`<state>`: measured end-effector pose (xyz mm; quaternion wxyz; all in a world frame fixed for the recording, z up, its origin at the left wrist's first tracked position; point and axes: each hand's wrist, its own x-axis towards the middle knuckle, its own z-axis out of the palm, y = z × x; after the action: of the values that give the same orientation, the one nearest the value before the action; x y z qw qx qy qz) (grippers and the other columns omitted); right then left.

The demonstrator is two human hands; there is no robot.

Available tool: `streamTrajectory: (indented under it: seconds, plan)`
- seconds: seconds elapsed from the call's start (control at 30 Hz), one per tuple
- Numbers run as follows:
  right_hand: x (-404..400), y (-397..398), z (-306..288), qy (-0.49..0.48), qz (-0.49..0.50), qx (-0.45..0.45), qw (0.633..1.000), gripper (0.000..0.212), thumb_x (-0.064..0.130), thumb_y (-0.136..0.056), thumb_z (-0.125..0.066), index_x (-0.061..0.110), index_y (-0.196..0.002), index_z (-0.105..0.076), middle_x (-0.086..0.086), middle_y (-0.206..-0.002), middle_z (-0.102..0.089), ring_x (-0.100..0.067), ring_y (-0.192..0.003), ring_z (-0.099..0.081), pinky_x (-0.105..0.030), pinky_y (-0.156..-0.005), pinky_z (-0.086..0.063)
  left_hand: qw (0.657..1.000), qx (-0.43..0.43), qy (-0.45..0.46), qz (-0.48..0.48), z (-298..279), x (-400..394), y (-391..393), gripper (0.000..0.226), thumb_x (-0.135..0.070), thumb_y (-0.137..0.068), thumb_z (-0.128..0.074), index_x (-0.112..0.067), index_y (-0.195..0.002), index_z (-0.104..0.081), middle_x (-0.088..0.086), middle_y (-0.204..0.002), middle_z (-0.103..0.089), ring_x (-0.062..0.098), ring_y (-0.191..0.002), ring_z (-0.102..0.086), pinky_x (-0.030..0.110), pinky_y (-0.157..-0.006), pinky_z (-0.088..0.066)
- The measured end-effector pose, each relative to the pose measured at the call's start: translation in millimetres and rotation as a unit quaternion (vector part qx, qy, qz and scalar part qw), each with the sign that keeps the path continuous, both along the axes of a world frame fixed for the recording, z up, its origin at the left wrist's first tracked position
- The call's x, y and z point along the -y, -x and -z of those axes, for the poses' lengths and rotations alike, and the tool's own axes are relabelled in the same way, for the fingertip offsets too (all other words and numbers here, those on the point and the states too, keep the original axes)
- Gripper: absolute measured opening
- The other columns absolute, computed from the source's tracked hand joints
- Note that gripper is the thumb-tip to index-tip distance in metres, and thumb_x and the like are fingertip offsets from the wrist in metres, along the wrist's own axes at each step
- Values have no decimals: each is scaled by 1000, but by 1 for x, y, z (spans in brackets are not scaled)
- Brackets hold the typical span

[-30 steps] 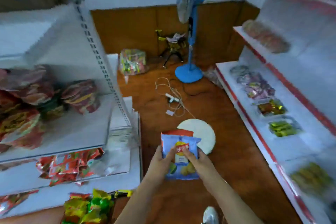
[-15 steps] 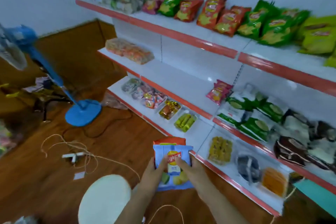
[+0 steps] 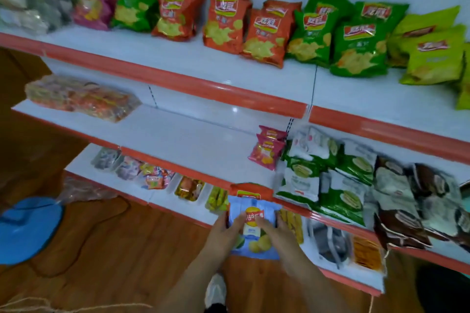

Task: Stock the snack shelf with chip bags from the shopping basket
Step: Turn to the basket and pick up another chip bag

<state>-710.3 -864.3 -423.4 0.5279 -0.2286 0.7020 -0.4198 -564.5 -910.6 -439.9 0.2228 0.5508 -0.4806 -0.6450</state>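
Note:
A light blue chip bag [image 3: 254,244] with a yellow and red logo is held upright in front of me, with an orange-red bag [image 3: 245,192] showing behind its top. My left hand [image 3: 223,232] grips its left side and my right hand [image 3: 278,234] its right side, thumbs across the front. The bags hang low, before the red edge of the middle shelf [image 3: 193,140], which has bare white room at its centre. Two small pink chip bags [image 3: 267,151] stand on that shelf to the upper right of my hands. No basket is in view.
The top shelf [image 3: 178,76] carries orange [image 3: 226,23] and green chip bags [image 3: 358,46]. Green-white and brown snack packs [image 3: 338,180] crowd the middle shelf's right. The bottom shelf [image 3: 157,197] holds trays of sweets. A blue fan base [image 3: 25,229] and cords lie on the wooden floor.
My view has swung right from the fan and floor to face the shelves, now closer. Both hands have kept the same hold on the blue bag.

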Motion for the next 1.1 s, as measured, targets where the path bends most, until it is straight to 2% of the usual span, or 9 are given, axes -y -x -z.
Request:
streamTrajectory:
  seconds: [0.17, 0.3, 0.4, 0.5, 0.73, 0.8, 0.9, 1.0, 1.1]
  plan:
    - [83, 21, 35, -20, 13, -51, 998, 29, 35, -89, -65, 26, -113, -52, 4, -110, -62, -12, -90, -61, -24, -76, -52, 991, 83, 57, 92, 32, 104, 23, 50, -60, -85, -56, -21, -117, -58, 7, -109, -71, 20, -104, -67, 29, -87, -53]
    - [133, 45, 71, -27, 32, -97, 994, 53, 36, -88, -66, 15, -134, -48, -5, -128, -59, -24, -110, -59, -37, -91, -50, 955, 182, 152, 180, 94, 173, 54, 77, -84, -74, -39, -13, -93, -62, 13, -82, -70, 23, -73, -67, 46, -72, -57]
    - [162, 62, 106, -13, 59, -113, 992, 50, 30, -89, -67, 14, -133, -50, -8, -129, -60, -23, -111, -60, -38, -93, -50, 927, 235, 208, 204, 141, 214, 79, 74, -82, -76, -38, -11, -84, -59, 17, -76, -65, 35, -73, -65, 44, -70, -57]
    - [189, 74, 126, -1, 90, -127, 988, 50, 23, -87, -69, 11, -132, -50, -8, -126, -61, -26, -111, -61, -45, -97, -51, 934, 211, 191, 217, 163, 242, 97, 66, -79, -76, -40, -16, -84, -55, 11, -79, -62, 31, -75, -63, 47, -73, -57]
    - [214, 88, 159, 32, 140, -128, 981, 47, 10, -94, -58, 9, -138, -41, 3, -115, -52, -14, -105, -53, -17, -79, -46, 972, 50, 140, 182, 176, 256, 120, 60, -51, -85, -61, -9, -127, -51, 9, -121, -64, 22, -109, -64, 49, -94, -54]
    - [209, 83, 168, 26, 145, -126, 981, 48, 17, -95, -58, 14, -139, -39, 2, -116, -53, -17, -109, -55, -28, -87, -49, 973, 28, 134, 185, 186, 247, 121, 55, -46, -89, -59, -14, -132, -49, 8, -126, -63, 22, -115, -63, 48, -98, -53]
    - [197, 77, 178, 50, 139, -126, 981, 47, 28, -92, -61, 30, -133, -39, 0, -126, -56, -23, -118, -57, -42, -97, -51, 974, 14, 138, 180, 177, 229, 119, 43, -42, -94, -55, -23, -132, -48, 1, -127, -63, 16, -116, -63, 36, -98, -53]
    - [192, 75, 177, 40, 125, -126, 983, 40, 20, -96, -56, 23, -134, -42, 7, -116, -56, -13, -108, -57, -21, -89, -50, 973, 23, 130, 187, 172, 224, 118, 35, -35, -97, -54, -27, -130, -47, -3, -124, -62, 12, -111, -63, 22, -94, -53]
    - [189, 73, 180, 27, 120, -140, 982, 43, 21, -96, -56, 11, -136, -45, -2, -121, -60, -21, -112, -59, -28, -92, -49, 973, 90, 96, 191, 163, 219, 114, 42, -36, -94, -59, -18, -131, -48, 4, -120, -64, 21, -107, -64, 33, -90, -55]
